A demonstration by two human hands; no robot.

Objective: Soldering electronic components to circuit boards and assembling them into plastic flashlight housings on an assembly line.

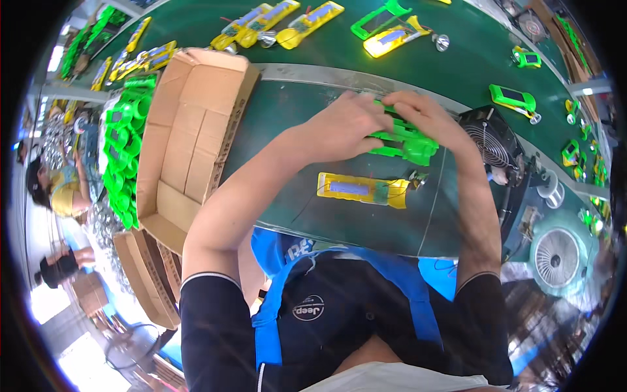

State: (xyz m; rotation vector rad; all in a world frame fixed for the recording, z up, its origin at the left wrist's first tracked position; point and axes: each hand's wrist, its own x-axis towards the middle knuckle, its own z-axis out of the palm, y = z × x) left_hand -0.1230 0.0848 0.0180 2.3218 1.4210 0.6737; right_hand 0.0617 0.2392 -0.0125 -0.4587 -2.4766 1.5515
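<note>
Several bright green plastic torch housings (418,149) lie bunched together near the far edge of the work surface, between my two hands. My left hand (346,127) reaches over their left side with its fingers curled against them. From the right, my right hand (424,117) bends its fingers over the far end of the bunch. Both hands partly cover the green pieces, so their exact number is hidden. Nearer to me lies a yellow torch half-shell (362,189) with a violet-blue battery, a small green board, thin wires and a small lamp head at its right end.
An open cardboard box (189,124) stands tilted at left, beside a pile of green housings (124,150). Beyond a metal rail, yellow and green torch parts lie on a green belt (313,59). A black fan (486,140), a solder spool (552,189) and a round fan (555,258) stand at right.
</note>
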